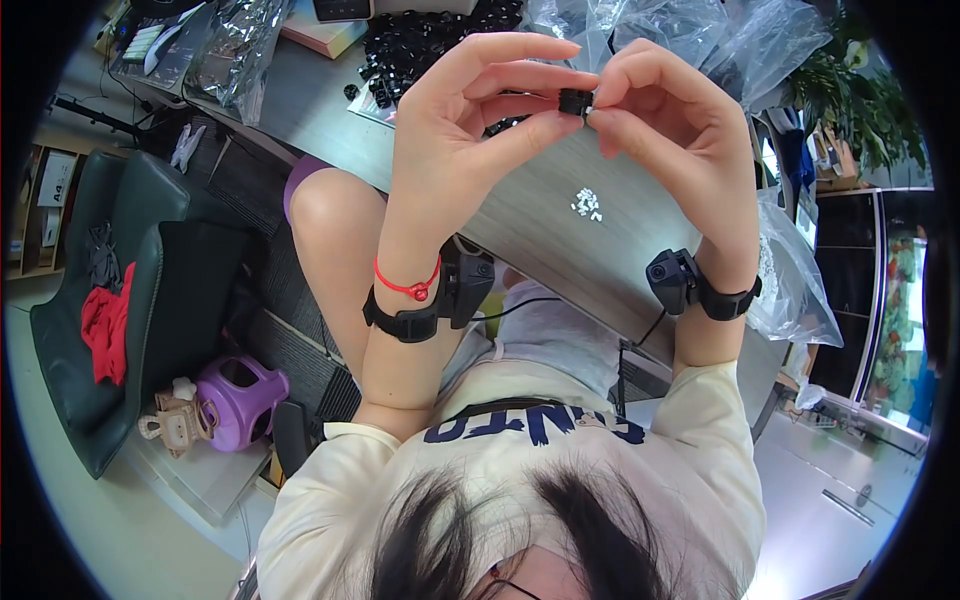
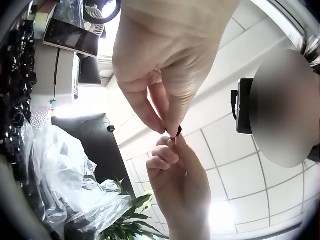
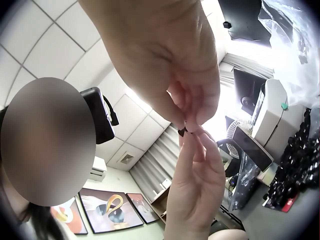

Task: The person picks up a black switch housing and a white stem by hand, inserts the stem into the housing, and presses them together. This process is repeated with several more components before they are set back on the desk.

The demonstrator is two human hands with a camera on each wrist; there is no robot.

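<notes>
High over the table edge, my left hand (image 1: 445,135) pinches a small black plastic part (image 1: 573,101) between thumb and fingertips. My right hand (image 1: 690,115) meets it from the other side, its curled fingers and thumb pinching at the part's right end. A tiny white piece (image 1: 588,111) shows there at the right fingertips, mostly hidden by them. In the left wrist view the black part (image 2: 178,131) peeks out where both hands' fingertips meet. On the table below lies a little cluster of small white pieces (image 1: 586,206).
A large heap of black parts (image 1: 395,55) covers the back of the grey table (image 1: 530,215). Clear plastic bags (image 1: 680,35) lie at the back right, with another bag (image 1: 790,285) hanging beside the right arm. A green armchair (image 1: 180,260) stands at the left.
</notes>
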